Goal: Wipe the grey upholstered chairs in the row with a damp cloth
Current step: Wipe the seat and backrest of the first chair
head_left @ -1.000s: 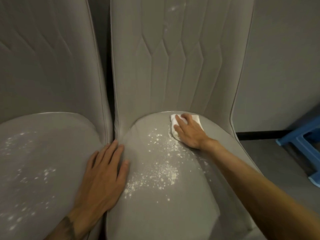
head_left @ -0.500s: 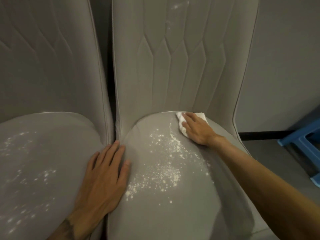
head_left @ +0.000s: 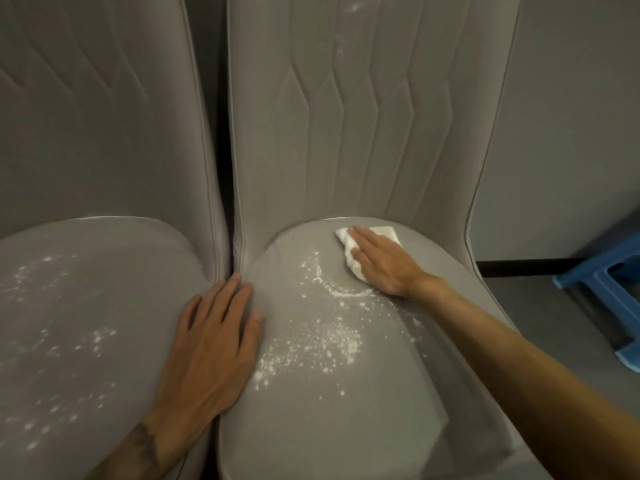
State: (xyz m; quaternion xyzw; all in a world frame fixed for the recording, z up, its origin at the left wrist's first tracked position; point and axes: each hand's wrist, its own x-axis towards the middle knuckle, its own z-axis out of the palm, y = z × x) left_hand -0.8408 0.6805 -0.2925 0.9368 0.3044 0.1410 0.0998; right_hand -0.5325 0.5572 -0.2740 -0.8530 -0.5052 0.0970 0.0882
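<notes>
Head view: the right hand (head_left: 384, 268) lies flat on the white cloth (head_left: 347, 249). Its fingers are straight and its grip is wide, pressing the cloth onto the seat of the right chair (head_left: 329, 410), close to the backrest. Compared with half a second ago, hand and cloth sit slightly further left, and a curved ridge of white powder (head_left: 346, 293) now borders the wiped patch. Loose powder covers the middle of the seat. The left hand (head_left: 211, 344) is unchanged: grip wide, palm down, bridging the gap between the right chair and the left chair (head_left: 86, 306), whose seat is also dusted. A blue stool (head_left: 609, 289) stands at right.
</notes>
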